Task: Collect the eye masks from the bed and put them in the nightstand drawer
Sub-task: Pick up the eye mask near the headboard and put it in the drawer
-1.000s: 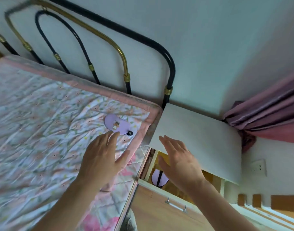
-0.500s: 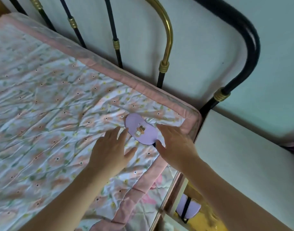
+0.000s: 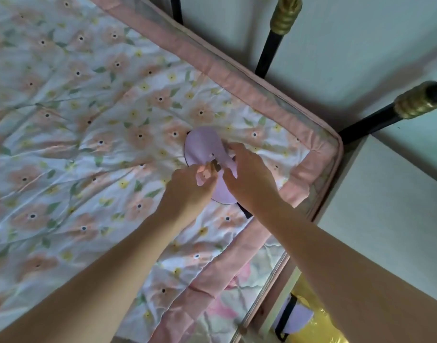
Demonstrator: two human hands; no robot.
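A lilac eye mask [image 3: 202,149] with a black strap lies on the floral quilt [image 3: 76,134] near the bed's corner. My left hand [image 3: 187,191] pinches the mask's near edge with thumb and fingers. My right hand [image 3: 249,177] covers its right side, fingers closed on the fabric. The mask's lower part shows between the two hands. Below the right arm, the open nightstand drawer [image 3: 319,328] holds another lilac eye mask [image 3: 299,318] with a black strap on yellow lining.
The white nightstand top [image 3: 385,214] sits right of the bed corner. The black and brass bed frame bars [image 3: 269,53] stand against the pale wall behind the mattress. A pink quilt border [image 3: 239,78] runs along the bed's edge.
The view has moved closer over the bed corner. Both hands went from resting beside the mask to closing on it, and its near part is now lifted and creased.
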